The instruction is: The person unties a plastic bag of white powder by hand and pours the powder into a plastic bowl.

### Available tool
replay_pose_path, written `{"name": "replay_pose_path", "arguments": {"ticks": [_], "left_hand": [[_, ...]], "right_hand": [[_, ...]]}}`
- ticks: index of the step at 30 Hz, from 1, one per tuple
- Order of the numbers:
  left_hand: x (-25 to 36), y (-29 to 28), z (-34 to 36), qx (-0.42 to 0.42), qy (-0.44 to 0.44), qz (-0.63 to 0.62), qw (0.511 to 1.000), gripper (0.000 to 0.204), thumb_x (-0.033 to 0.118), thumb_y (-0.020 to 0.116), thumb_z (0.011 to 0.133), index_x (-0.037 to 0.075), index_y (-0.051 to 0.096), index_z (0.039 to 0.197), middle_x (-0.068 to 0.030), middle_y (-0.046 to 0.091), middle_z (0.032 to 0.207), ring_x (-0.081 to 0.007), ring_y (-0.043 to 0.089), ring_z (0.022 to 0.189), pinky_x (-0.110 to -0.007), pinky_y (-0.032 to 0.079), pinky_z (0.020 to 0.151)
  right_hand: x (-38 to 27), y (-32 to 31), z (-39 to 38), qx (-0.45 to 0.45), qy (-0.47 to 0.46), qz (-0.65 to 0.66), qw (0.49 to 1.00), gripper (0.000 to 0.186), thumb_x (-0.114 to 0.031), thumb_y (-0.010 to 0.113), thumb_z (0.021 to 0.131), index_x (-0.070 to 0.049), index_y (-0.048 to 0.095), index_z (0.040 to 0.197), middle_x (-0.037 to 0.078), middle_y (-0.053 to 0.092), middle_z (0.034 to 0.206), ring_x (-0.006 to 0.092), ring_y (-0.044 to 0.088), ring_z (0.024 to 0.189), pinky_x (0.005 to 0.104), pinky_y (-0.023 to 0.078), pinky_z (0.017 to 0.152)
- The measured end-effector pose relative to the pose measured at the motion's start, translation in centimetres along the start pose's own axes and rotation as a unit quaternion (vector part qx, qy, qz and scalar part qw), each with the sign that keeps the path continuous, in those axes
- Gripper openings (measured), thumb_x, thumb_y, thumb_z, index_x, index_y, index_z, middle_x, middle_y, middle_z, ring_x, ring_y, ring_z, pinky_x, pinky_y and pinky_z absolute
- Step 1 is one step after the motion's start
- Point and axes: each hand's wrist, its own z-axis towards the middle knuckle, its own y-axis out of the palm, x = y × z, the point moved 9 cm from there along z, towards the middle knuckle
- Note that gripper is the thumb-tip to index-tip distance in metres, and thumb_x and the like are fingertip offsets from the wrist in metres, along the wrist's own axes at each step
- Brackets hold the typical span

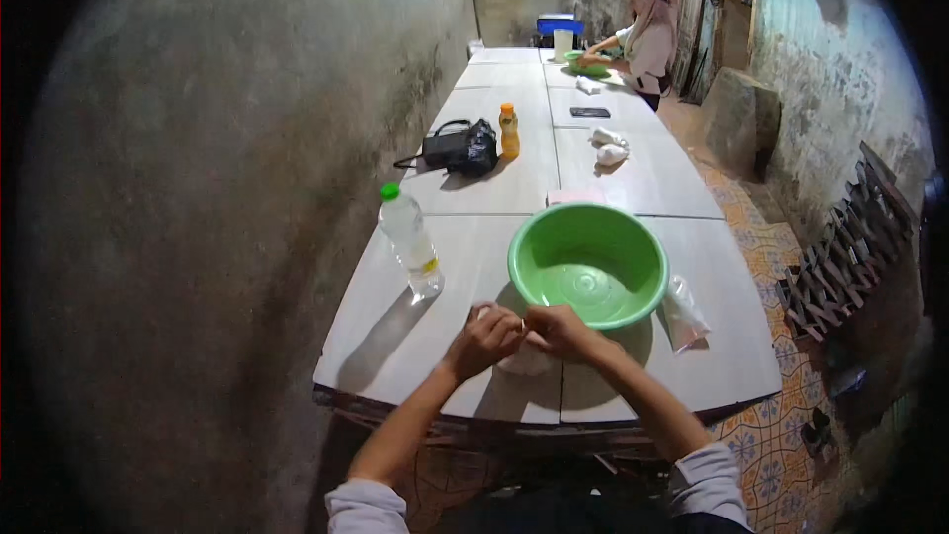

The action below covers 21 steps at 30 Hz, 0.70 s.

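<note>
My left hand and my right hand meet close together near the table's front edge. Their fingers are closed on the upper part of a small plastic bag with pale contents, which is partly hidden beneath them. Just beyond my hands stands a round green basin with nothing seen inside it. Touching or close to the basin's right side lies another clear plastic bag with whitish and pinkish contents. On the left, a clear bottle with a green cap stands upright.
Farther along the long pale table are a black bag, an orange-capped bottle, white bundles and a dark phone. At the far end a person handles a green basin. A wall runs along the left.
</note>
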Motion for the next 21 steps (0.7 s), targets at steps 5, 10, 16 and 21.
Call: {"name": "replay_pose_path", "arguments": {"ticks": [5,10,16,21], "left_hand": [[0.0,-1.3,0.7,-0.056,0.053,0.019,0.997,0.018,0.013,0.062,0.077,0.011,0.049,0.090,-0.0002,0.051,0.081,-0.0140,0.055,0.082,-0.037,0.036,0.086],[-0.6,-1.5,1.1,-0.056,-0.018,-0.067,0.996,0.017,0.012,0.063,0.075,0.011,0.052,0.088,0.0009,0.057,0.084,-0.0149,0.057,0.084,-0.039,0.036,0.088],[-2.9,-1.1,0.0,-0.029,-0.107,-0.213,0.971,0.020,0.005,0.068,0.069,0.010,0.059,0.086,-0.0014,0.061,0.086,-0.0194,0.059,0.087,-0.039,0.040,0.086],[-2.8,-0.7,0.2,-0.020,-0.116,-0.233,0.965,0.020,0.004,0.069,0.068,0.008,0.058,0.084,-0.0026,0.061,0.086,-0.0203,0.059,0.086,-0.035,0.041,0.084]], "right_hand": [[-1.6,1.4,2.2,-0.195,0.041,-0.081,0.977,0.019,-0.018,0.060,0.078,0.000,0.056,0.083,0.018,0.059,0.067,0.0312,0.060,0.061,0.0385,0.048,0.058],[-0.4,1.4,2.0,-0.164,-0.027,-0.028,0.986,0.022,-0.021,0.058,0.078,0.000,0.061,0.083,0.018,0.060,0.068,0.0316,0.058,0.056,0.0375,0.047,0.056],[1.1,1.6,1.2,-0.143,0.072,0.076,0.984,0.019,-0.013,0.051,0.076,0.004,0.059,0.081,0.005,0.049,0.058,0.0103,0.044,0.054,0.0280,0.040,0.052],[1.8,1.5,1.0,-0.118,0.080,0.093,0.985,0.016,-0.011,0.049,0.075,0.003,0.057,0.076,0.001,0.047,0.057,0.0087,0.042,0.055,0.0261,0.036,0.049]]}}
